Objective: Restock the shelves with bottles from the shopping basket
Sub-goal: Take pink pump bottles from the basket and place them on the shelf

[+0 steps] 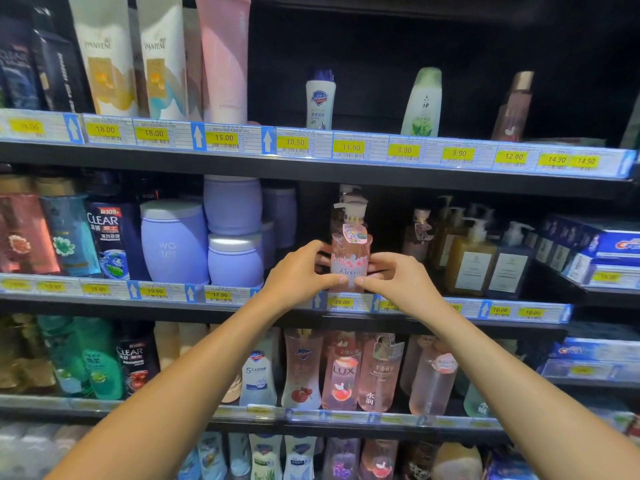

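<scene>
Pink pump bottle (pixel 349 252) is upright at the front of the middle shelf (pixel 104 304), between purple jars (pixel 175 242) and amber pump bottles (pixel 471 261). My grip is two-handed: left hand (pixel 301 271) and right hand (pixel 398 282) curl round its lower body, thumbs nearly meeting in front. It looks full, so I judge it hefty and slick; better to hold the waist than the pump head (pixel 351 209).

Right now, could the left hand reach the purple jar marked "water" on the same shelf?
Probably yes: the purple jar stands at the front of the shelf, nothing before it. The left hand must first let go of the pink bottle.
</scene>
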`<control>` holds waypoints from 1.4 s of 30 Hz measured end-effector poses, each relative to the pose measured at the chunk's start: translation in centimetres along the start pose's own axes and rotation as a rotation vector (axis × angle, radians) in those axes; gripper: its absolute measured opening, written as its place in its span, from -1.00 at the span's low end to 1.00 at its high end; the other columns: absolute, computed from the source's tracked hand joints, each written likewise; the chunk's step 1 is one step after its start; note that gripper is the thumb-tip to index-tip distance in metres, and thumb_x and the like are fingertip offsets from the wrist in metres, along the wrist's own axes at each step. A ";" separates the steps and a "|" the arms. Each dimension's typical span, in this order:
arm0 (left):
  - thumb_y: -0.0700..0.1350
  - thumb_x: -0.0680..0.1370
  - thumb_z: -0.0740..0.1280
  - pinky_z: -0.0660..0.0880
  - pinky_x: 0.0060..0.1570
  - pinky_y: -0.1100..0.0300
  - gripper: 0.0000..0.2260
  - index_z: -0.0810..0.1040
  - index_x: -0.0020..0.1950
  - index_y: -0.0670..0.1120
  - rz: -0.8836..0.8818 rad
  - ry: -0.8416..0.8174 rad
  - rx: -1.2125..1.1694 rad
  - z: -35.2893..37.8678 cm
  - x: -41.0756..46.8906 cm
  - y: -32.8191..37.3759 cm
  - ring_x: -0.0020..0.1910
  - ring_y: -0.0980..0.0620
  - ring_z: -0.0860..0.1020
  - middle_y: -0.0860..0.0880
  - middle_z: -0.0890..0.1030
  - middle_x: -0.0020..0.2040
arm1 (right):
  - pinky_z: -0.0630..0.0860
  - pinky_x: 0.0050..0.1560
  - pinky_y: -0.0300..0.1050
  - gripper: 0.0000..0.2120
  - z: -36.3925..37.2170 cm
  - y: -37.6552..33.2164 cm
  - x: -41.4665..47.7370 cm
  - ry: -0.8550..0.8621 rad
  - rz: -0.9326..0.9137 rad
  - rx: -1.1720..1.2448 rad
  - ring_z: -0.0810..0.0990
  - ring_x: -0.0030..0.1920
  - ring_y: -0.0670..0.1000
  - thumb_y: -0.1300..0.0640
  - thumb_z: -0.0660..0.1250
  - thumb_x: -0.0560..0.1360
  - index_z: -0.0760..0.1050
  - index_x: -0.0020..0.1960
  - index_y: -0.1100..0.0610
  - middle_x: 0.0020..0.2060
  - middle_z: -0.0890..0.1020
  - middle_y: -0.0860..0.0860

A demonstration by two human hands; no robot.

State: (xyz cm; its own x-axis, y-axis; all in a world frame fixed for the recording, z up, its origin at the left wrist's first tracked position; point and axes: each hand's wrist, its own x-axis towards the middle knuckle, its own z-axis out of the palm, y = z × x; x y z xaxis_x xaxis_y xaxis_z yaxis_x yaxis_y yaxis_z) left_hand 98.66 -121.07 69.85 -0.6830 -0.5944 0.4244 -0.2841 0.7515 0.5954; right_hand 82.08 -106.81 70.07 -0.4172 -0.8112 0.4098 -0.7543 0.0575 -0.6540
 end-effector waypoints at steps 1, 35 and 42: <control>0.20 0.44 0.54 0.62 0.19 -0.08 -0.43 0.47 0.37 0.06 -0.003 0.000 0.003 0.0 0.1 0.0 0.17 0.11 0.65 0.10 0.68 0.25 | 0.62 -0.01 -0.28 -0.53 0.0 0.0 0.0 0.005 -0.002 -0.018 0.68 -0.06 -0.23 -0.05 0.56 0.44 0.60 0.32 -0.01 0.02 0.70 -0.18; -0.01 0.51 0.55 0.58 0.30 -0.05 -0.58 0.55 0.32 -0.04 0.046 -0.133 -0.161 -0.4 3.2 -2.1 0.26 0.08 0.62 0.03 0.65 0.27 | 0.53 0.37 0.09 -0.38 -0.8 0.5 3.6 -0.258 0.029 0.002 0.56 0.33 -0.05 0.01 0.53 0.49 0.42 0.49 0.03 0.38 0.57 -0.05; -0.04 0.52 0.53 0.57 0.31 -0.04 -0.58 0.54 0.34 -0.07 0.052 -0.143 -0.181 -0.5 3.5 -2.2 0.26 0.07 0.61 0.02 0.65 0.28 | 0.51 0.35 -0.01 -0.43 -0.6 0.3 3.7 -0.278 0.022 0.010 0.54 0.35 -0.05 0.05 0.48 0.54 0.40 0.50 0.04 0.39 0.56 -0.05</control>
State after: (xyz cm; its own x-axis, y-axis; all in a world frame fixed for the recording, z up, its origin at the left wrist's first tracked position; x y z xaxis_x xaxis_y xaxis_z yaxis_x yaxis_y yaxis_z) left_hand 97.24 -124.89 70.36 -0.7856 -0.5000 0.3645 -0.1292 0.7087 0.6936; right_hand 80.03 -109.42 71.78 -0.2774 -0.9385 0.2058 -0.7407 0.0725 -0.6679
